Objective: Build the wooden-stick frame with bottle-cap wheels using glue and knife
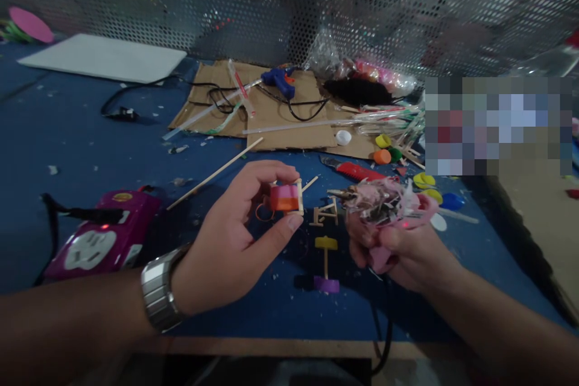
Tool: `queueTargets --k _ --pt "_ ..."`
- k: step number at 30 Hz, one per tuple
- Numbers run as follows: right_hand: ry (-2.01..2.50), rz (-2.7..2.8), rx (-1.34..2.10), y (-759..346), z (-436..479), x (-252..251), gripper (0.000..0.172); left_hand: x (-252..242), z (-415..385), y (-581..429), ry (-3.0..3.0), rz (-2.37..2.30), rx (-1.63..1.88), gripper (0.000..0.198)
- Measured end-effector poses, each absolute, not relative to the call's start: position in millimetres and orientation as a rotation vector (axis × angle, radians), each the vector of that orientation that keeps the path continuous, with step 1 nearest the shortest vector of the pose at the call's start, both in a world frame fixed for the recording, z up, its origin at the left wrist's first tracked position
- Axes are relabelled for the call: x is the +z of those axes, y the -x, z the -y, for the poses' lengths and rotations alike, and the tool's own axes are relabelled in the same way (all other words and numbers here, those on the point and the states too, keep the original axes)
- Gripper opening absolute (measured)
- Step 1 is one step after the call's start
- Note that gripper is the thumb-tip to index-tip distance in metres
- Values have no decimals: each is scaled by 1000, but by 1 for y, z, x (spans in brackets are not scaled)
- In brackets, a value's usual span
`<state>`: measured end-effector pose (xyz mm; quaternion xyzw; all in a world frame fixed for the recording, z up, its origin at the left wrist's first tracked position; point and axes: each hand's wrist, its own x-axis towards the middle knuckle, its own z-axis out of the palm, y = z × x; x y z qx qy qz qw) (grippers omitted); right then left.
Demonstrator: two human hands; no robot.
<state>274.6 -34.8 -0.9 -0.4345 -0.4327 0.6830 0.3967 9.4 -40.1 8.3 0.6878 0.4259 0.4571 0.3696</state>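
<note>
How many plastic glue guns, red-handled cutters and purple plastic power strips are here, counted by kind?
Glue guns: 2 (pink plastic glue gun in the right hand, blue plastic glue gun on brown cardboard)
Red-handled cutter: 1
Purple plastic power strip: 1
Total: 4

The pink glue gun point(380, 205) is rough-crusted plastic, the watchband point(158, 291) shiny metal

Nothing can be read: the yellow sticker point(122, 196) on the purple power box point(125, 234) is too blurred.
</note>
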Motion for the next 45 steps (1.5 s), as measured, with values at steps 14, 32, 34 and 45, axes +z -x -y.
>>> queueTargets --k 14,32,34,45 --pt "1325 1190 1687 -277 37 -9 45 11 43 -9 -1883 -1014 1222 39" --pt "1326 1123 1750 -279 38 -11 44 11 44 -9 -1913 -1039 1225 39" --pt "1343 1152 1751 -281 39 -13 46 12 44 -9 -1917 -1034 1227 39" --pt "1359 1185 1772 -283 38 -18 47 11 45 -8 -1891 -1021 1223 40"
